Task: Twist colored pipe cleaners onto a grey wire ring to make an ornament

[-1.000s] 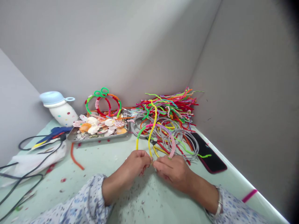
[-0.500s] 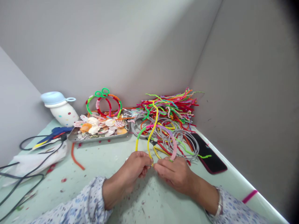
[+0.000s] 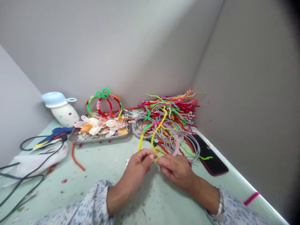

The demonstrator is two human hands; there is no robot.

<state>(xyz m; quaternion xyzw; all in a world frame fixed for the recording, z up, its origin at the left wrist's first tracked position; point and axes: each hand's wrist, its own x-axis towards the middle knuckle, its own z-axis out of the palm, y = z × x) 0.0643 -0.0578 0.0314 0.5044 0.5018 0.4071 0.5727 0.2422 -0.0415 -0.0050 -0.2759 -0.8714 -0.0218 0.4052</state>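
Observation:
My left hand [image 3: 138,164] and my right hand [image 3: 174,167] meet low in the middle, fingers pinched together on a headband wrapped in coloured pipe cleaners [image 3: 161,132]. Its arch runs yellow, green, purple and pink and stands up behind my fingers. A loose yellow pipe cleaner [image 3: 158,128] rises from the pinch point. Behind it lie grey bare headbands [image 3: 186,142] and a heap of coloured pipe cleaners [image 3: 172,107].
A metal tray of seashells [image 3: 100,128] sits at the left middle with finished wrapped headbands [image 3: 104,103] standing behind it. A spotted white bottle [image 3: 61,109], a blue glue gun [image 3: 55,133] with black cables, a white cloth [image 3: 32,161], an orange pipe cleaner [image 3: 76,157] and a phone [image 3: 209,154] lie around.
Both hands have shifted slightly right and up with the headband. The yellow pipe cleaner's free end has dropped lower and bent more. My left fingers have moved along the band.

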